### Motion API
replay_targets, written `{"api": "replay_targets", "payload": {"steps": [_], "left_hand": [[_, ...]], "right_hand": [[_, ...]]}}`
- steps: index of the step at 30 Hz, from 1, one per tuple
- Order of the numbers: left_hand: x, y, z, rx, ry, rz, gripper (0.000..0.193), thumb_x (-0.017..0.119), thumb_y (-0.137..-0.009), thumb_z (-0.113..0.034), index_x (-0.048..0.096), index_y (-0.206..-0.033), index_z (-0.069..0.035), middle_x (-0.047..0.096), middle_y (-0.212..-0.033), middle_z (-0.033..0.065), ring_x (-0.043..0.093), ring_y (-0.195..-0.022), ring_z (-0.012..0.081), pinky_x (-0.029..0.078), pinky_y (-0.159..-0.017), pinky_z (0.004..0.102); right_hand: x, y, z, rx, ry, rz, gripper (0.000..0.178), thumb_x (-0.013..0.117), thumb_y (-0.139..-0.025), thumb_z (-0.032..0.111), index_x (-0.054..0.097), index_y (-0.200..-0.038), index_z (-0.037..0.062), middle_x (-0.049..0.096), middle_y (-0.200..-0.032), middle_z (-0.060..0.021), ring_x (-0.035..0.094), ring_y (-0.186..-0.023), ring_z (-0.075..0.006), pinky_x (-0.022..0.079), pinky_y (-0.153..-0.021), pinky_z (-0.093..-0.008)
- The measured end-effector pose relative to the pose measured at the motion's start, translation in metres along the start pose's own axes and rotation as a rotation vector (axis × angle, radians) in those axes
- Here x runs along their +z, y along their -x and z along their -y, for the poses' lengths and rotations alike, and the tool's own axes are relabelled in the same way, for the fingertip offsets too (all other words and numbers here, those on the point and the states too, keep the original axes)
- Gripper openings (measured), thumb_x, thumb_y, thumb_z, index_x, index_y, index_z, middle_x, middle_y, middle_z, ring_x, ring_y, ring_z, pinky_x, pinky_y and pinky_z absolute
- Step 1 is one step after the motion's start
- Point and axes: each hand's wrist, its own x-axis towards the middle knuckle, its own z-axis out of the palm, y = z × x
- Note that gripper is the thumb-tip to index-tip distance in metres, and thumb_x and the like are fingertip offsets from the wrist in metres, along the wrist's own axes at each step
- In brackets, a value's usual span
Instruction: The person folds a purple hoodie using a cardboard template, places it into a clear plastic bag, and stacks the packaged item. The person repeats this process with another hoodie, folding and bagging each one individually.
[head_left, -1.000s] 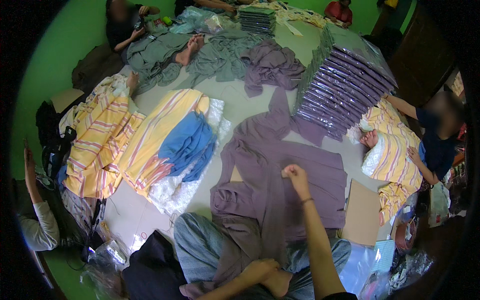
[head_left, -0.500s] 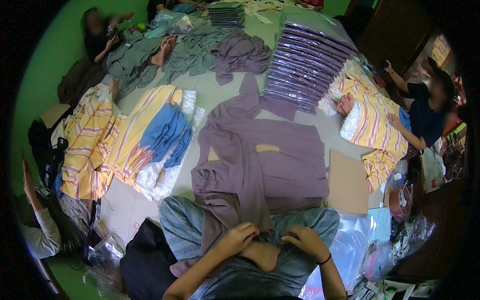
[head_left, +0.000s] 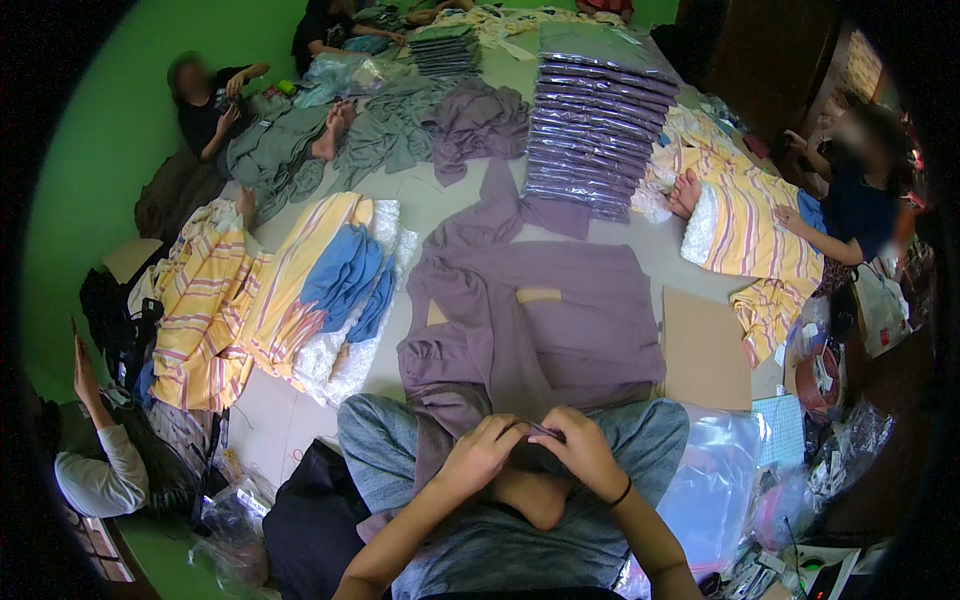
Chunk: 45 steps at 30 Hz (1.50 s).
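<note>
A mauve long-sleeved garment (head_left: 590,310) lies spread on the floor in front of me, its near part gathered over my lap. Between my hands a small edge of mauve cloth (head_left: 540,430) is stretched, apparently part of this garment. My left hand (head_left: 485,452) pinches one end of it above my crossed feet. At the other end, my right hand (head_left: 582,448) closes thumb and fingers on it, a dark band round the wrist. A tan piece of card (head_left: 541,296) shows through a gap in the garment.
Beyond the garment stands a tall stack of bagged mauve garments (head_left: 595,145). Right of it lies a brown cardboard sheet (head_left: 706,348), with clear plastic bags (head_left: 705,480) nearer me. Yellow striped cloth (head_left: 310,260) lies left. Co-workers sit around; one hand (head_left: 790,218) rests on striped cloth.
My right hand has moved left and up to meet my left hand, and now grips the cloth edge. My left hand has risen slightly. The whole view has shifted a little.
</note>
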Motion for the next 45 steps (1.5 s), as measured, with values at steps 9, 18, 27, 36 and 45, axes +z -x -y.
{"api": "replay_targets", "payload": {"steps": [9, 18, 27, 36, 45], "left_hand": [[-0.009, 0.009, 0.006, 0.033, -0.009, -0.107, 0.017, 0.057, -0.071, -0.003, 0.055, -0.087, -0.003, 0.058, -0.089, 0.0098, 0.058, -0.077, 0.0251, 0.047, -0.066, 0.0325], [-0.024, 0.015, 0.004, 0.102, 0.109, 0.049, 0.011, 0.057, -0.071, -0.006, 0.054, -0.080, -0.002, 0.053, -0.090, 0.0085, 0.054, -0.085, 0.0245, 0.045, -0.071, 0.0321], [0.046, 0.022, -0.014, -0.204, 0.218, -0.026, 0.030, 0.064, -0.070, -0.016, 0.046, -0.089, -0.001, 0.049, -0.086, 0.0133, 0.050, -0.080, 0.0312, 0.041, -0.069, 0.0346], [0.058, 0.016, 0.000, -0.313, 0.205, -0.151, 0.026, 0.061, -0.069, -0.011, 0.045, -0.087, -0.001, 0.048, -0.081, 0.0139, 0.049, -0.079, 0.0323, 0.039, -0.067, 0.0376], [0.027, 0.025, 0.009, -0.368, 0.481, -0.032, 0.024, 0.069, -0.066, -0.013, 0.049, -0.070, 0.000, 0.053, -0.070, 0.0095, 0.053, -0.063, 0.0221, 0.042, -0.059, 0.0277]], "right_hand": [[0.000, -0.005, -0.023, 0.216, -0.660, 0.064, 0.016, 0.067, -0.070, 0.011, 0.054, -0.068, 0.0011, 0.058, -0.066, -0.0035, 0.052, -0.058, -0.0066, 0.041, -0.053, -0.0222], [-0.002, 0.002, -0.029, -0.154, 0.577, -0.118, 0.011, 0.059, -0.069, 0.006, 0.050, -0.075, 0.0045, 0.051, -0.066, -0.0061, 0.053, -0.062, -0.0195, 0.034, -0.089, -0.0444], [0.012, 0.016, -0.012, 0.104, -0.069, 0.102, 0.014, 0.058, -0.068, 0.006, 0.047, -0.078, 0.0065, 0.051, -0.069, -0.0049, 0.054, -0.066, -0.0211, 0.020, -0.095, -0.0544], [0.001, 0.007, 0.004, 0.003, 0.122, -0.003, 0.016, 0.057, -0.069, 0.007, 0.048, -0.082, 0.0058, 0.052, -0.072, -0.0068, 0.054, -0.070, -0.0230, 0.020, -0.097, -0.0515], [0.006, 0.023, -0.008, 0.049, 0.392, -0.102, 0.019, 0.056, -0.067, 0.005, 0.049, -0.085, 0.0055, 0.051, -0.079, -0.0086, 0.053, -0.078, -0.0270, 0.031, -0.089, -0.0462]]}}
